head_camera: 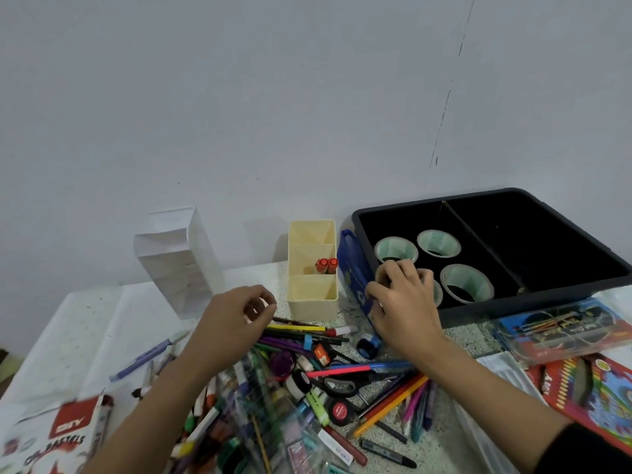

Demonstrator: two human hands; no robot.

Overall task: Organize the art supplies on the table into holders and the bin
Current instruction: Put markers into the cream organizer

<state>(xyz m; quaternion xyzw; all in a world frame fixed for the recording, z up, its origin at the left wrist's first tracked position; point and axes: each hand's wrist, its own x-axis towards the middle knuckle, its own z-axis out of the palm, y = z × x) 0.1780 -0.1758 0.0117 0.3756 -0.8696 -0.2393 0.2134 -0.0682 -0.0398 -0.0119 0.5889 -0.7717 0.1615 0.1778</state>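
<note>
My right hand (405, 302) is curled round a tape roll (438, 295) in the black plastic bin (547, 297) at the table's far right corner. My left hand (236, 316) hovers loosely curled, empty, over scattered pens (301, 338); the cream three-cell holder (313, 307) stands beyond.

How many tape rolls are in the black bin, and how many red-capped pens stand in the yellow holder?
Tape rolls in the black bin: 4, one partly hidden under the right hand
Red-capped pens in the yellow holder: 2
Total: 6
</note>
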